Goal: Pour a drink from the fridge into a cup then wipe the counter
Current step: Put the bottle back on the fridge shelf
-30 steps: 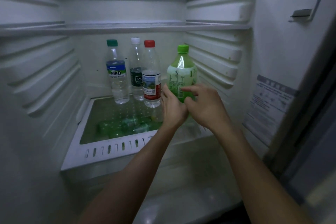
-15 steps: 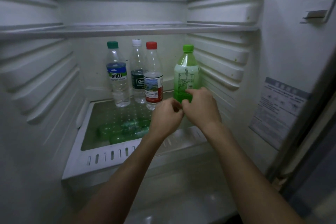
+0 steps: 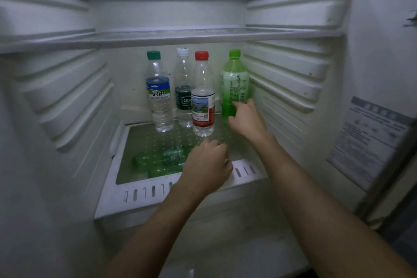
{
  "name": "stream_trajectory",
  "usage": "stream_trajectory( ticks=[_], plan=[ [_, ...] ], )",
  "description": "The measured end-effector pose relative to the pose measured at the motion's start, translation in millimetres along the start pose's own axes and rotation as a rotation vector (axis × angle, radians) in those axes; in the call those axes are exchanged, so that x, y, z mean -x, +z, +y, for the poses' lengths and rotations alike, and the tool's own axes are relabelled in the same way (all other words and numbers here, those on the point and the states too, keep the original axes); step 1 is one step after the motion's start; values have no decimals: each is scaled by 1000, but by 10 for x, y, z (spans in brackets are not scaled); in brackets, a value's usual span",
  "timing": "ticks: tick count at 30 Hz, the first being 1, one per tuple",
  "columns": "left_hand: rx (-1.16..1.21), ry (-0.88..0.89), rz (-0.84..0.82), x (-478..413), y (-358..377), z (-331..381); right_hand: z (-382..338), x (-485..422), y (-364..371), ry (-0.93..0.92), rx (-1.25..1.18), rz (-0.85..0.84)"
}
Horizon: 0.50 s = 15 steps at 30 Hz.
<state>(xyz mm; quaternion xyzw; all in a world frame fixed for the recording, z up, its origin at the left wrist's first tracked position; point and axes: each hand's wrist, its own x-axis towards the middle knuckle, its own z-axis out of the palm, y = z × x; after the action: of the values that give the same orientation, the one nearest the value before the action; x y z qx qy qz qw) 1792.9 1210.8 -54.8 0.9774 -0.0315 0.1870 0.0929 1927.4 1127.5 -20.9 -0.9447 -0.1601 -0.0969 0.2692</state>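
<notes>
Reaching into the open fridge for the green drink bottle (image 3: 234,79), upright at the right end of a row of four on the glass shelf (image 3: 144,142), close to the ribbed right wall (image 3: 286,88). Gripping it low with the right hand (image 3: 247,119), forefinger across the label, thumb beneath, other fingers curled round the far side; hard to say how firm the hold is. Hovering with the left hand (image 3: 206,165) over the shelf's front, fingers loosely curled on nothing, just before the foot of the red-capped water bottle (image 3: 203,106).

Probably best to move the grip up toward the bottle's waist before lifting, since a low hold on a tall bottle invites tipping. Lift a little, then draw it out toward the front, minding the red-capped neighbour just to the left and the ribs to the right. Bring the left hand under the base once past the shelf edge. Expect cold, perhaps slippery plastic.

Further along the row: a blue-labelled water bottle (image 3: 159,97) with a dark green cap, and a white-capped bottle (image 3: 183,79) set a little behind. Beneath the dotted glass, dimly, green bottles in the drawer (image 3: 162,160); along the front, a white slotted trim (image 3: 144,194). Above, a second shelf (image 3: 171,36). Off to the right, a printed sticker (image 3: 370,140). No cup or counter in view; pouring and wiping not yet begun. Dim, greenish light throughout.
</notes>
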Motion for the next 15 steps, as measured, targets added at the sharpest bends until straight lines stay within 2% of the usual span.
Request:
stream_trajectory(
  ticks=[7, 15],
  plan=[
    [-37, -9, 32, 197, -42, -6, -8, -309, 36, 48, 47, 20],
    [-36, -66, -26, 325, -86, 170, 111, -291, -14, -50, 56, -15]
  ],
)
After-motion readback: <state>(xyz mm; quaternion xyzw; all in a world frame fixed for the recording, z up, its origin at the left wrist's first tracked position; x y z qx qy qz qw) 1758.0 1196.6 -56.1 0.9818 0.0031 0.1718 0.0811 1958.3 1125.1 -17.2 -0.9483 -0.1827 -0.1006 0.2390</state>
